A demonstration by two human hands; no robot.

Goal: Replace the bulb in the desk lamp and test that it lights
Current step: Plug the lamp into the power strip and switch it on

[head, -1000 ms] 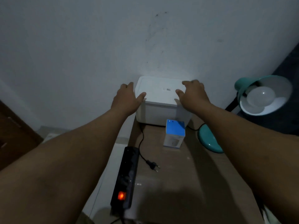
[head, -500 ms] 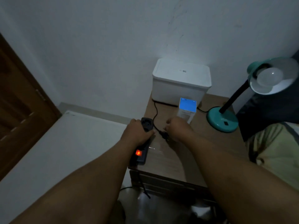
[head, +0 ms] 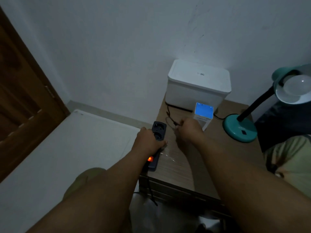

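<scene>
Teal desk lamp (head: 240,130) awaits its test: left hand (head: 149,142) grips the power strip (head: 157,137), right hand (head: 189,130) pinches the plug (head: 175,123), next to be aligned with a socket

We see bare wooden tabletop (head: 198,165) open on the near right; far back, the white lidded plastic box (head: 198,84), small blue-topped carton (head: 204,113) and teal lamp base (head: 239,130) block passage.

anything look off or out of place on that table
Mostly fine. The black power strip hangs over the table's left edge, pinned by the left hand, its switch glowing orange. The lamp's plug is not in it; the right hand is closed around the cord's end. The bulb is dark.
</scene>
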